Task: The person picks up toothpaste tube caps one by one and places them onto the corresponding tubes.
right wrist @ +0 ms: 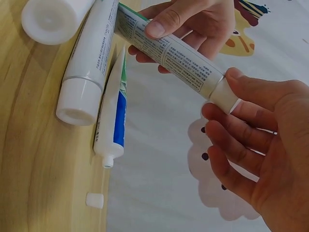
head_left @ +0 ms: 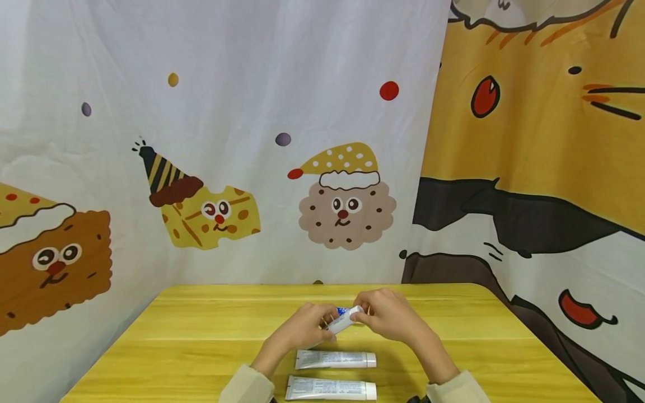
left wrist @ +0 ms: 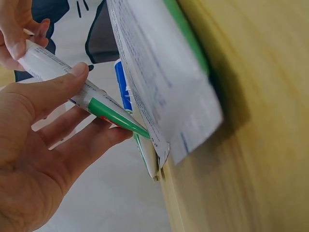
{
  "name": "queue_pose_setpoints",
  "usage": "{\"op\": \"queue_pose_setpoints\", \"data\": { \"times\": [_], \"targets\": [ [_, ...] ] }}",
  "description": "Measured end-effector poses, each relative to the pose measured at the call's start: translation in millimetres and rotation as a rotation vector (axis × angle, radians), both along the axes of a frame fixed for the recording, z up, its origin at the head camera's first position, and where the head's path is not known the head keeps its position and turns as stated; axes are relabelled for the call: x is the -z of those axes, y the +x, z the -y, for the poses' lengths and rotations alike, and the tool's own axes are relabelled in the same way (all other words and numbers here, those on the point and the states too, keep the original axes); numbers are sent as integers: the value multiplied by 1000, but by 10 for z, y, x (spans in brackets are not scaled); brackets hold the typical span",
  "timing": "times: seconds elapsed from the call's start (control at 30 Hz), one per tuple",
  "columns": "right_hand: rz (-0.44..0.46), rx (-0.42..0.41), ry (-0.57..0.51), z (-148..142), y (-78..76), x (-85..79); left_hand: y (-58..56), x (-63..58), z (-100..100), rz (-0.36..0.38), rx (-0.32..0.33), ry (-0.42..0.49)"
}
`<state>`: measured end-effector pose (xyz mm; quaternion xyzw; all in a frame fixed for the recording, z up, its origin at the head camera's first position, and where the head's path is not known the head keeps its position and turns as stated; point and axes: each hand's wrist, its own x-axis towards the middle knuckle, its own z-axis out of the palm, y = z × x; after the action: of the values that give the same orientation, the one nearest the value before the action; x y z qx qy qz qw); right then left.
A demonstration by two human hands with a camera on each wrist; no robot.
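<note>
Between both hands a white toothpaste tube point(right wrist: 186, 67) with a green end is held aslant above the table. My left hand point(head_left: 308, 326) grips its body, thumb on the printed side and fingers beneath. At the other end my right hand point(head_left: 390, 314) pinches the white cap point(right wrist: 224, 95) between thumb and forefinger; the cap sits on the tube. Just beyond lies an uncapped toothpaste tube point(right wrist: 116, 121) with a blue and green side, its nozzle bare. A loose white cap point(right wrist: 94, 200) stands on the wood near that nozzle.
Two capped toothpaste tubes, a farther one point(head_left: 335, 359) and a nearer one point(head_left: 330, 389), lie in parallel on the wooden table point(head_left: 211, 347), caps to the right. Behind the table hangs a white curtain point(head_left: 282, 67) printed with cartoon figures.
</note>
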<state>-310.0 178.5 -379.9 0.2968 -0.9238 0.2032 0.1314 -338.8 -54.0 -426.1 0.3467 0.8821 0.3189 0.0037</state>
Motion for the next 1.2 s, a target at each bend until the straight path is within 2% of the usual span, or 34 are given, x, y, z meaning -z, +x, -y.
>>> {"op": "queue_pose_setpoints", "data": {
  "times": [0.47,0.73,0.9,1.03,1.2],
  "targets": [
    [-41,37,26,9,7,10,-11,36,-21,-64,-18,-6],
    [70,13,-13,-67,-19,-23,-12,40,-18,-85,-26,-19],
    [76,38,-71,-171,-16,-83,-11,44,-29,-90,-33,-34],
    [44,39,-102,-261,-26,-117,-11,51,-56,-101,-43,-82],
    [39,67,-110,-362,-51,-132,-40,51,-121,-151,-56,-233]
  ]
}}
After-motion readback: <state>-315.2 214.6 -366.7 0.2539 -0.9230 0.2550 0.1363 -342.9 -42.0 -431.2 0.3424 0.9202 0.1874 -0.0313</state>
